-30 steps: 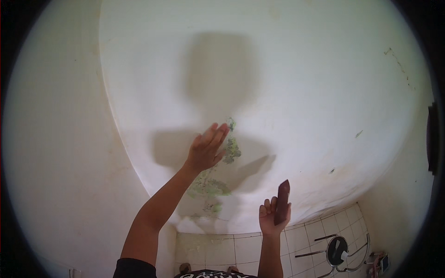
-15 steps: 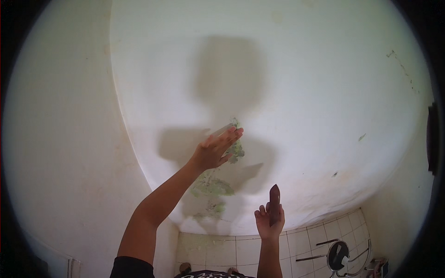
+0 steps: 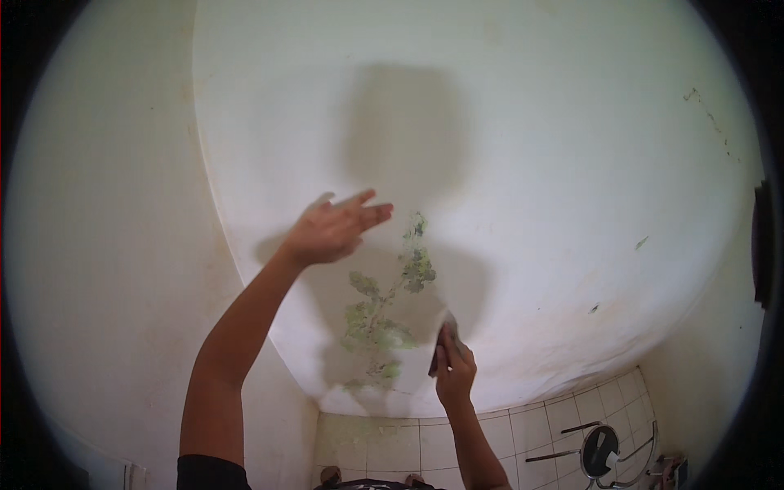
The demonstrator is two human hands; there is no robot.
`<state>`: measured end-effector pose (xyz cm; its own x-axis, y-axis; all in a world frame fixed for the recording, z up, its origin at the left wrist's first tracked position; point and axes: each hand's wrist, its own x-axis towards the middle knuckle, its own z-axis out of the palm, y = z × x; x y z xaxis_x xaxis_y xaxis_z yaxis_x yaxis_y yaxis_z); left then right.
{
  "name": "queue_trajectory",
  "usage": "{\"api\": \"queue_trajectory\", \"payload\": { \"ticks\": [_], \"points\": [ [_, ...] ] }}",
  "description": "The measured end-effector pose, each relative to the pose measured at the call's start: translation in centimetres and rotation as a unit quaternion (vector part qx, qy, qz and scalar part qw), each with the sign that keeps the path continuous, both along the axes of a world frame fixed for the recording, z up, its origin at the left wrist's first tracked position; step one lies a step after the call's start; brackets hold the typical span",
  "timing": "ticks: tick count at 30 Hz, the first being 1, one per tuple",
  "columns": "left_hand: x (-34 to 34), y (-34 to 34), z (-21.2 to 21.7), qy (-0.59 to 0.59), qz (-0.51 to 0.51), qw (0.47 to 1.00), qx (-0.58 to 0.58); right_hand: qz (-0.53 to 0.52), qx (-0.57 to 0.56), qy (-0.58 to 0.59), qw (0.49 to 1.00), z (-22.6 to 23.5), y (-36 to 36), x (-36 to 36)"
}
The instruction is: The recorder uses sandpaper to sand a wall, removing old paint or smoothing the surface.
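Observation:
A white wall (image 3: 555,188) fills most of the view, with green and grey peeling patches (image 3: 418,263) in its middle and more patches (image 3: 371,327) lower to the left. My left hand (image 3: 331,230) is raised left of the upper patch, its fingers stretched out and apart, slightly blurred, holding nothing. Lower and to the right, my right hand (image 3: 456,374) grips a narrow dark brown tool with a pointed end (image 3: 445,341). That tool points up, its tip below and right of the upper patch. Its exact kind is unclear, and whether it touches the wall I cannot tell.
A stool with a black seat (image 3: 600,451) and metal legs lies on its side on the white tiled floor (image 3: 482,437) at the lower right. Small items (image 3: 671,472) stand near the right wall. Another wall (image 3: 106,245) meets this one on the left.
My left hand has moved left and slightly up, away from the upper patch, uncovering it. My right hand has moved left and up a little, turning the brown tool.

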<state>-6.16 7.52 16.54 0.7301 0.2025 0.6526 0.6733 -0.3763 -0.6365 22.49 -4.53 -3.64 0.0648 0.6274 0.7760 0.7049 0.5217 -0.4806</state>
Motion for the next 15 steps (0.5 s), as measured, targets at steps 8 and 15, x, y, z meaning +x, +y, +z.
{"api": "queue_trajectory", "payload": {
  "ticks": [8, 15],
  "points": [
    [-3.5, 0.7, 1.5, -0.014, 0.045, 0.996, 0.07, -0.079, 0.213, -0.241, 0.944, 6.8, 11.2, -3.6],
    [-3.7, 1.0, 1.5, -0.038, 0.021, 0.995, 0.088, -0.118, 0.329, -0.193, 0.917, 12.7, 14.3, -5.8]
  ]
}}
